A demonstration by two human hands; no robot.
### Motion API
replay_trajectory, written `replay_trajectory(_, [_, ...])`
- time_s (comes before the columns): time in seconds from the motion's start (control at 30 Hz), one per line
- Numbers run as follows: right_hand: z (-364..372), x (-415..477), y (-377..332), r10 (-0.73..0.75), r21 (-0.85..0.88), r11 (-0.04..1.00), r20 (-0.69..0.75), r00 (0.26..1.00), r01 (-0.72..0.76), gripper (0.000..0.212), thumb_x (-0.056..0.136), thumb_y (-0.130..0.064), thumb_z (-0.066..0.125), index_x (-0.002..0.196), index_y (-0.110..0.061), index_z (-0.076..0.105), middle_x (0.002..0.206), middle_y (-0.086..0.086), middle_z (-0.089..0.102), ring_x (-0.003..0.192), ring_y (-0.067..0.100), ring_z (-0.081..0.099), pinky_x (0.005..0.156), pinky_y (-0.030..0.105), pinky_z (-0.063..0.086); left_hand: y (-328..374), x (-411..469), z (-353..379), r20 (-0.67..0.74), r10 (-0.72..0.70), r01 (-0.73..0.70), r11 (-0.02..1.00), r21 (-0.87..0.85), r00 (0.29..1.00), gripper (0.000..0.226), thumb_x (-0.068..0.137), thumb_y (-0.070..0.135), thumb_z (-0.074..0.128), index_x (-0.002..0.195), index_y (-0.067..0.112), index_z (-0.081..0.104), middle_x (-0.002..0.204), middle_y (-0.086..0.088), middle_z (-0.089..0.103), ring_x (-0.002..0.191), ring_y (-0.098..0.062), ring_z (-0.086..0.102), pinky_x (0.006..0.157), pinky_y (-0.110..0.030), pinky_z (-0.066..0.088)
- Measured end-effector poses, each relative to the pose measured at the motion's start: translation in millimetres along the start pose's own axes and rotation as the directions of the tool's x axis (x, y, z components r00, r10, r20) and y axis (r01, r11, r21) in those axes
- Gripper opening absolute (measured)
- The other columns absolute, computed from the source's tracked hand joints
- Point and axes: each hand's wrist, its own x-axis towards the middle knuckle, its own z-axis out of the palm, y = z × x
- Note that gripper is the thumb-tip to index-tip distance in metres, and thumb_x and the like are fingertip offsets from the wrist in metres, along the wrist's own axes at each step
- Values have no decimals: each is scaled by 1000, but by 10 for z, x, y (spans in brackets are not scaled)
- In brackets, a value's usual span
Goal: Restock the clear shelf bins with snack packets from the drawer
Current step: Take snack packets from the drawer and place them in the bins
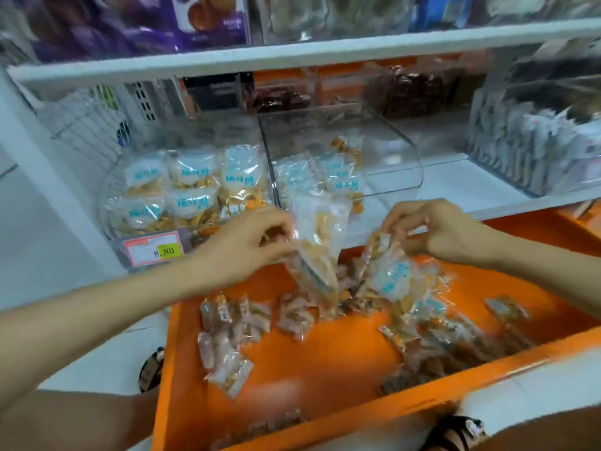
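My left hand [247, 245] pinches a clear snack packet [320, 242] of yellow chips and holds it up over the open orange drawer [325, 362]. My right hand [432, 229] grips the top of a bunch of similar packets [390, 281] with blue print, which hang above the drawer. Loose packets [227, 333] lie scattered on the drawer floor. On the white shelf behind, the left clear bin [182, 190] is piled with the same packets. The middle clear bin [400, 157] holds a few packets at its left side.
A price tag reading 8.80 [153, 250] hangs on the left bin's front. A clear bin of white sachets [536, 148] stands at the right. Dark snacks in orange boxes [325, 92] sit at the shelf's back. A white upper shelf [292, 50] carries purple boxes.
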Motion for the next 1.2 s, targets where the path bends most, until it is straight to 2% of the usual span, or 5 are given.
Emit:
replay_trajectory(0.13, [-458,-162,-36,50,156,988,-272,961,-8,21,67,9,78,62,-9,71,90,-7,64,82,14,60,71,5,39,182,558,-397,-221,-102,79,991,-110,970,17,89,10,60,77,21,55,80,4,59,79,-12,55,74,-25,43])
replay_trajectory(0.57, [-456,-12,140,79,148,988,-308,948,-34,14,68,8,77,61,-2,70,92,-7,65,90,19,61,78,19,42,-461,2098,-265,-313,-440,539,712,449,842,31,93,12,45,121,9,59,126,-12,58,117,-28,55,91,-33,44])
replay_trajectory(0.77, [-486,134,83,142,371,929,-374,917,7,14,67,2,79,61,-5,68,92,-10,64,89,1,59,76,6,38,-548,2011,-203,-432,-190,447,631,635,882,38,88,29,63,117,7,54,122,-13,53,114,-31,49,86,-36,42])
replay_trajectory(0.9, [-470,183,34,129,428,903,-363,923,41,15,67,2,77,61,-7,67,93,-9,63,85,-4,59,78,11,40,-217,1670,-169,-140,-47,53,998,40,989,11,88,27,63,93,17,63,90,6,64,87,-7,59,79,-25,44])
replay_trajectory(1.2, [-453,238,-126,112,518,846,-410,905,129,15,69,9,73,67,-3,66,92,-1,62,89,10,59,76,12,46,184,1401,76,339,-26,169,901,-401,941,28,92,22,56,120,16,54,101,1,64,79,-1,62,73,-17,52])
